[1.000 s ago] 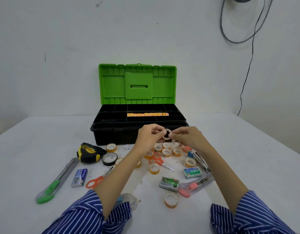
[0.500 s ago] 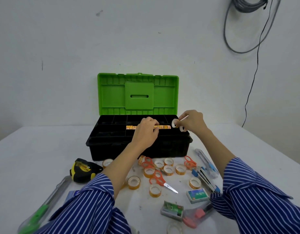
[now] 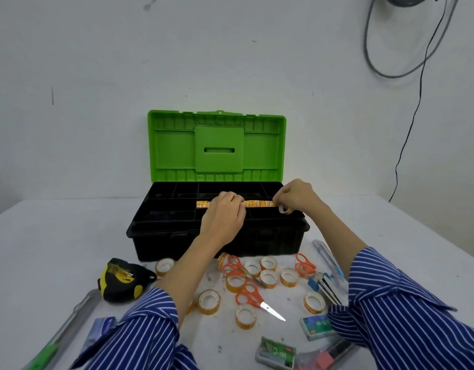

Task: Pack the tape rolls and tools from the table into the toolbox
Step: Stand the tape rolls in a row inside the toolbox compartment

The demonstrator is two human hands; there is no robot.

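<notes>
Right hand (image 3: 293,197) pinching a small tape roll (image 3: 283,209) over the open toolbox (image 3: 217,236), at the row of packed rolls (image 3: 257,203). Left hand (image 3: 224,217) just beside, fingers curled down on that row; grip unclear. Loose rolls (image 3: 268,277) and scissors (image 3: 250,293) below both hands, on the table (image 3: 57,236).

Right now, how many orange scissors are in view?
3 scissors: one just before the toolbox, one nearer, blade showing, one farther right. A sleeve may hide others.

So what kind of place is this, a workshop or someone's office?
Probably a plain workroom or makeshift workbench, not a fitted workshop: a bare white table against an unfinished wall, loose cables hanging there, and an open toolbox with tape rolls scattered around.
</notes>
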